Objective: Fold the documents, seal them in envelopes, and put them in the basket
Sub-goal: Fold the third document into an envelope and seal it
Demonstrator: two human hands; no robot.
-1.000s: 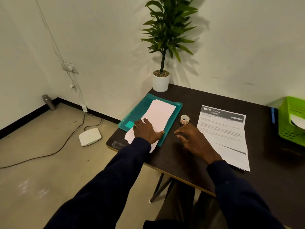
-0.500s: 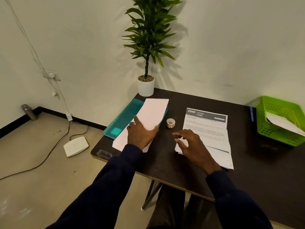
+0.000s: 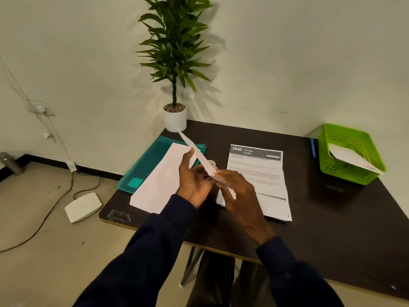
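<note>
Envelope (image 3: 202, 158) looks light and floppy, so I pinch its five-o'clock end with left hand (image 3: 192, 182) and right hand (image 3: 243, 198).

There is one basket (image 3: 326, 155), one folder (image 3: 142, 166), one plant (image 3: 174, 63) and one tape roll (image 3: 212, 162). One envelope (image 3: 197, 152) is raised. One document stack (image 3: 263, 176) lies flat.
</note>
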